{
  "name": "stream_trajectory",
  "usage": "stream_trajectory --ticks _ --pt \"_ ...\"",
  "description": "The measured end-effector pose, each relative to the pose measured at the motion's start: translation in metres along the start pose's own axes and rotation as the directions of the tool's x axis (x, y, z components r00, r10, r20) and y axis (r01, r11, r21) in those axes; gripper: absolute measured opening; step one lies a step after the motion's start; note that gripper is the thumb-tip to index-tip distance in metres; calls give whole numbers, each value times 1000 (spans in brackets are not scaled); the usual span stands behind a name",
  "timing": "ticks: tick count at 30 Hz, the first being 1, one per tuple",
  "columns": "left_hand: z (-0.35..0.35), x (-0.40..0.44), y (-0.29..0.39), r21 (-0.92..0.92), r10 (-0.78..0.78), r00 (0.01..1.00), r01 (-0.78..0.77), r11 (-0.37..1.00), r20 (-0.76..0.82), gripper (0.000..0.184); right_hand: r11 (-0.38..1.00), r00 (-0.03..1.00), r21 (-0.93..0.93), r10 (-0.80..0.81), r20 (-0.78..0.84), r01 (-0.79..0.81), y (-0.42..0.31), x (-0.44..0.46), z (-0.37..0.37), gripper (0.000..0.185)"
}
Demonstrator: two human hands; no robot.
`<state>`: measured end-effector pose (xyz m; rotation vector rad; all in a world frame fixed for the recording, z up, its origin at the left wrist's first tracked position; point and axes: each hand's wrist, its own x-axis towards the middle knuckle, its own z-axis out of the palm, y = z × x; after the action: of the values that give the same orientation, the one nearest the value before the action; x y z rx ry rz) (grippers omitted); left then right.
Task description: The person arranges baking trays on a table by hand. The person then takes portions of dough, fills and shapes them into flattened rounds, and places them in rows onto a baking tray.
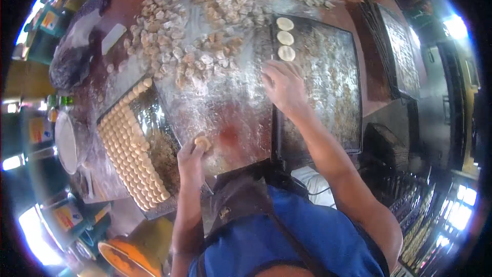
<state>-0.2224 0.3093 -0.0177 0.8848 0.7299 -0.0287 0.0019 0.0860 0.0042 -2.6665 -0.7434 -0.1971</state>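
Note:
Near the front edge of the floury table, my left hand (190, 165) has its thumb and fingers closed on a small round piece of dough (203, 143). My right hand (285, 86) is over the left edge of a dark baking tray (328, 97), just below a column of three flat pale dough discs (286, 53). Its fingers curl downward, and what they hold, if anything, is hidden. On the left, a second baking tray (163, 138) carries tight rows of small dough balls (128, 146).
Many floured dough pieces (215, 5) lie scattered across the back of the table (225, 118). A white scraper-like slab (113, 38) and a dark bundle (72, 66) sit at the left. Stacked trays (397, 46) stand at the right, and an orange-yellow container (136, 254) is below left.

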Motion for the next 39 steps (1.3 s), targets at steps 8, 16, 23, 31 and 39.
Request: stream_trajectory --ticks 8,16,23,31,39 --pt "14 22 -16 657 -3 998 -34 753 55 28 964 992 255 -99 83 75 -52 55 42 14" --pt "-6 -9 32 255 -32 999 40 966 -32 27 829 974 555 -65 216 -68 -152 -81 51 43" --pt "-14 -37 45 476 31 899 -260 840 437 33 753 952 595 138 273 -280 -164 -105 26 30" --pt "-5 -17 -12 706 499 646 -702 92 578 46 874 977 456 87 195 -169 -156 -109 22 24" --pt "8 29 -30 876 379 812 -482 7 444 23 851 924 524 -226 308 34 -80 -103 77 27"
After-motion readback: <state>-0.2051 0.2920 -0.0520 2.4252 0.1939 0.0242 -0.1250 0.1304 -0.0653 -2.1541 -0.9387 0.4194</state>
